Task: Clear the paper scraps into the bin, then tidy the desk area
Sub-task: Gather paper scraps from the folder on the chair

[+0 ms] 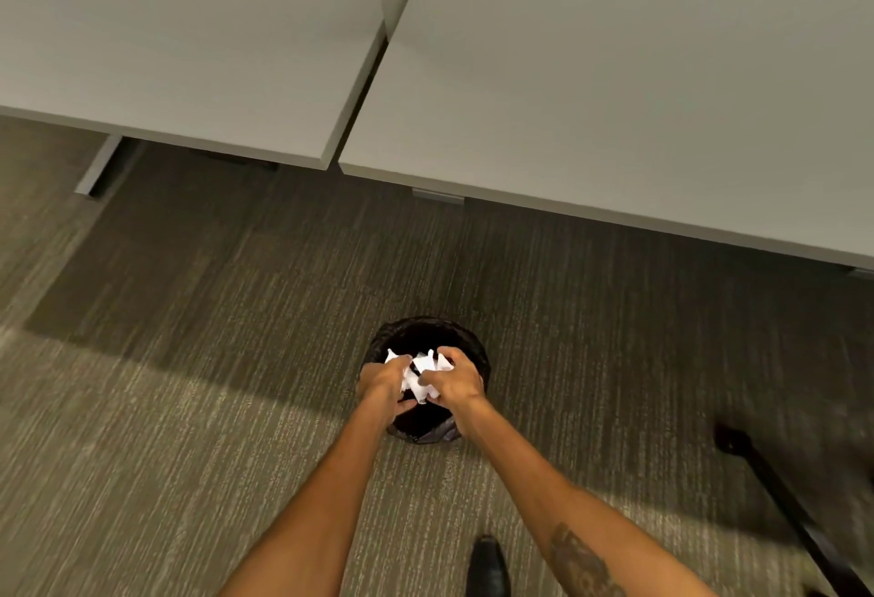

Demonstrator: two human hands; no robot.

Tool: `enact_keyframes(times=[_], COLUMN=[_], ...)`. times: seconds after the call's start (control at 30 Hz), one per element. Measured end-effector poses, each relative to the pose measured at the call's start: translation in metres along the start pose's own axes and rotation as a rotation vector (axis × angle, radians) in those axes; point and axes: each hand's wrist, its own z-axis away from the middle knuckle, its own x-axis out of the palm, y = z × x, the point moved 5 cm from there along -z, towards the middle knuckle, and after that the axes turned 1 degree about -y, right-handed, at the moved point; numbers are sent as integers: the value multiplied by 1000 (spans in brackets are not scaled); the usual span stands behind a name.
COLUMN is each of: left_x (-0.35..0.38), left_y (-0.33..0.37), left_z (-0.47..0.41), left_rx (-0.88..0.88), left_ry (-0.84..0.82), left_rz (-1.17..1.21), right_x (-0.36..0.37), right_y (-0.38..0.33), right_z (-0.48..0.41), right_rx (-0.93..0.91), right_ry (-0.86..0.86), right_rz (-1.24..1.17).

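Note:
A small round black bin (416,331) with a dark liner stands on the carpet in front of the desks. Directly above its opening, my left hand (380,381) and my right hand (456,381) together grip a bunch of white crumpled paper scraps (422,371). The scraps stick out between the fingers of both hands. The inside of the bin is dark, and my hands hide most of it.
Two grey desks (189,52) (615,99) meet at a narrow gap beyond the bin, with grey desk legs (97,170) beneath. A black chair leg with a caster (756,468) lies at the right. My black shoe (487,568) is near the bottom edge.

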Motion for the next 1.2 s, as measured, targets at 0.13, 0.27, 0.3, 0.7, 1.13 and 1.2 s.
enact_keyframes(times=[0.13, 0.27, 0.3, 0.7, 1.13, 1.2], left_x=[-10, -11, -11, 27, 136, 155], left_y=[-2, -14, -17, -16, -62, -71], left_z=[-6, -3, 1, 87, 227, 246], left_rx=[-15, -48, -41, 447, 979, 1037], left_ry=[52, 71, 80, 292, 330, 305], left_rz=[-56, -95, -116, -891, -1287, -1312], right_x=[3, -7, -10, -68, -210, -235], right_y=[-5, -1, 1, -1, 24, 27], right_z=[-2, 4, 6, 65, 153, 165], right_rx=[-24, -33, -43, -296, -585, -606], right_ry=[-78, -74, -70, 0, 297, 352], right_rz=[-19, -33, -13, 408, 815, 868])
